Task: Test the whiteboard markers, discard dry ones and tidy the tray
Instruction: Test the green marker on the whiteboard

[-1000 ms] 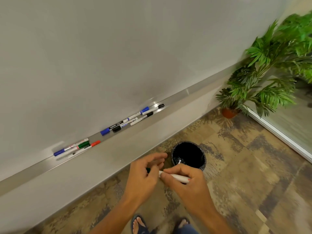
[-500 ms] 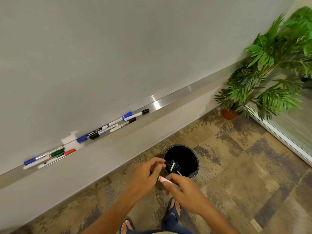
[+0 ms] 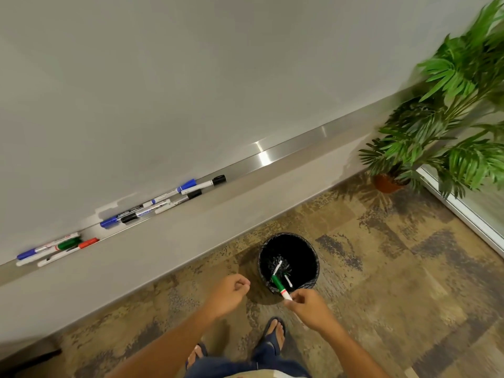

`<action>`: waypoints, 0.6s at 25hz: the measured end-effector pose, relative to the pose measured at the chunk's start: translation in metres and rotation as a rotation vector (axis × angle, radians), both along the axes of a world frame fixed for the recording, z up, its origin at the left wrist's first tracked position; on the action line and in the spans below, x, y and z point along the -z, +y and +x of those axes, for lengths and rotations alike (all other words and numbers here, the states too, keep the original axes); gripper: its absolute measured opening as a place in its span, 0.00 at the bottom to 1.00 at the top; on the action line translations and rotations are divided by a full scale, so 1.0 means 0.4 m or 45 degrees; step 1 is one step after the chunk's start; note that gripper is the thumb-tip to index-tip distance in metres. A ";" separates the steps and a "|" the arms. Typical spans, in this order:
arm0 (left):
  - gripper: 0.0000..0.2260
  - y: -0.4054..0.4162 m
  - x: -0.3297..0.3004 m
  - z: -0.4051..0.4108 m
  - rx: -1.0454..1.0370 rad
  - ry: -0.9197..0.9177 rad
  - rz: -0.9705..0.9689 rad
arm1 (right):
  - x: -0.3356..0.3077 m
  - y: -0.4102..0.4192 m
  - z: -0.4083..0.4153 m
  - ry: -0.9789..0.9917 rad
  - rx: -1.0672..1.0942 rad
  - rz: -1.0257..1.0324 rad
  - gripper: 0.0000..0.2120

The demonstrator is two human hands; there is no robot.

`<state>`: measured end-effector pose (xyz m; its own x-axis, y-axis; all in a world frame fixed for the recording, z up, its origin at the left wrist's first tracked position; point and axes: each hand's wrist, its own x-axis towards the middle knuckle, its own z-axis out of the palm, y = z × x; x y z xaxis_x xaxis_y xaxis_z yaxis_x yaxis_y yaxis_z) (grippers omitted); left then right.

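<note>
Right hand (image 3: 311, 309) pinched the white end of a green-capped whiteboard marker (image 3: 281, 287), its cap over the near rim of the round black-lined bin (image 3: 313, 257). Discarding seemed under way; next, letting go should drop it inside. Left hand (image 3: 230, 293), left of the bin, was curled and held nothing.

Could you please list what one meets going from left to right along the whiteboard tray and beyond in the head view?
Left cluster of markers → second cluster of blue and black markers → bare stretch of steel tray → potted plant.
</note>
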<state>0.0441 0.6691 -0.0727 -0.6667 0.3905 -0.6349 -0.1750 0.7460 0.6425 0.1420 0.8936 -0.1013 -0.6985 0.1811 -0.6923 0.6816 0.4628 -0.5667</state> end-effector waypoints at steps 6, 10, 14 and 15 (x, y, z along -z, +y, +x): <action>0.09 0.097 0.037 -0.021 -0.090 -0.092 -0.102 | 0.102 0.091 -0.073 -0.151 0.233 -0.141 0.13; 0.10 0.153 0.043 -0.034 -0.083 -0.130 -0.094 | 0.151 0.121 -0.141 -0.224 0.324 -0.150 0.13; 0.10 0.172 0.068 -0.052 -0.098 -0.096 -0.102 | 0.199 0.149 -0.193 -0.283 0.412 -0.117 0.12; 0.09 0.176 0.077 -0.056 -0.107 -0.089 -0.097 | 0.214 0.157 -0.203 -0.291 0.418 -0.115 0.12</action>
<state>0.0218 0.7394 -0.1037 -0.6483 0.2836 -0.7066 -0.2812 0.7732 0.5684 0.0610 0.9565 -0.1870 -0.4402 0.3007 -0.8461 0.8979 0.1550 -0.4121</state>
